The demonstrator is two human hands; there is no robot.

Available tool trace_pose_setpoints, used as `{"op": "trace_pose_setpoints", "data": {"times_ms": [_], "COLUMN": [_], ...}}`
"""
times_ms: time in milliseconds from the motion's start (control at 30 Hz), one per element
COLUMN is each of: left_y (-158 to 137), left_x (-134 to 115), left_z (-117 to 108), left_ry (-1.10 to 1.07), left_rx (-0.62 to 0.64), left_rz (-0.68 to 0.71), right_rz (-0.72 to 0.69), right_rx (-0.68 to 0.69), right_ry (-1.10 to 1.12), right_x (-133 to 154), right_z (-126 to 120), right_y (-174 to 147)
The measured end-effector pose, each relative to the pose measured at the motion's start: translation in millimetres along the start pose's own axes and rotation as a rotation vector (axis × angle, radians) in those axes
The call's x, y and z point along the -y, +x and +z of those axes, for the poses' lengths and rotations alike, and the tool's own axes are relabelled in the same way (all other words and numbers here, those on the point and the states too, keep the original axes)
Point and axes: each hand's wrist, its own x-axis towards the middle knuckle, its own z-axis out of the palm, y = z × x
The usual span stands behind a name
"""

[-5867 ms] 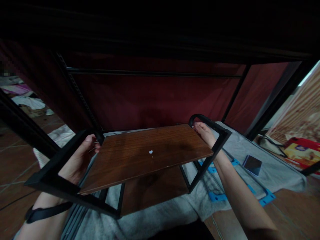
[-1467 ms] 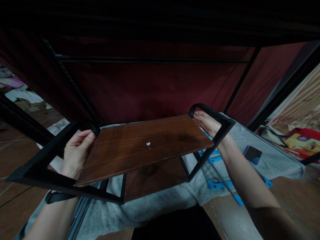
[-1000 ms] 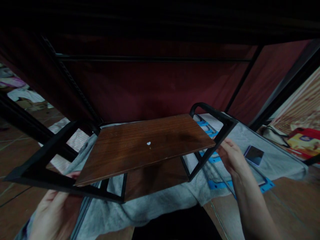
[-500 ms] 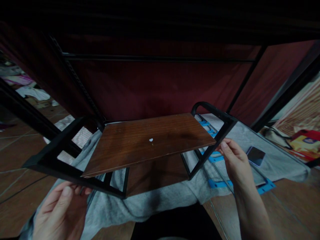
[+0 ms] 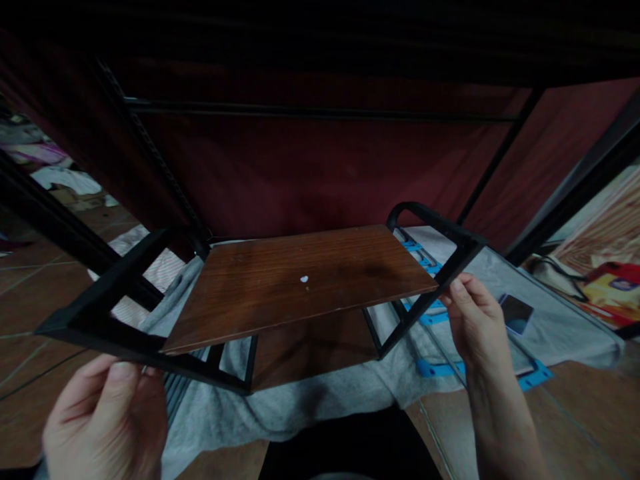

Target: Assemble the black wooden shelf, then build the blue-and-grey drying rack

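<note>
A small two-tier rack has black side frames and two brown wooden boards. Its upper board (image 5: 300,287) bears a small white mark; below lies the lower board (image 5: 310,353). My left hand (image 5: 107,417) is at the front of the left side frame (image 5: 100,320), thumb and fingertips pinched together just under the bar. Whatever sits in that pinch is too small to make out. At the right side frame (image 5: 455,257), my right hand (image 5: 477,320) has its thumb and fingers closed by the bar, beside the upper board's front corner. Its fingertips are partly hidden.
Grey cloth (image 5: 350,393) lies under the rack. Blue-ended metal racks (image 5: 440,367) and a phone (image 5: 517,313) lie at the right. A dark red panel (image 5: 325,173) stands behind, with a black overhead structure (image 5: 320,40). A red and yellow package (image 5: 613,287) is at far right.
My left hand has moved left and slightly up, closer against the left frame. My right hand has shifted slightly. Both side frames appear a little farther outward; the view has also moved slightly.
</note>
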Motion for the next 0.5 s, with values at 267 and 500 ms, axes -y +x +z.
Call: {"op": "trace_pose_setpoints", "data": {"times_ms": [267, 500], "left_y": [-0.2, 2.6], "left_x": [-3.2, 0.7], "left_z": [5.3, 6.1], "left_ry": [-0.122, -0.115], "left_rx": [-0.045, -0.029], "left_rz": [-0.003, 0.04], "right_rz": [0.004, 0.007], "right_rx": [0.017, 0.056], "right_ry": [-0.015, -0.053], "right_x": [4.8, 6.9], "right_z": [2.0, -1.7], "right_y": [2.7, 5.6]}}
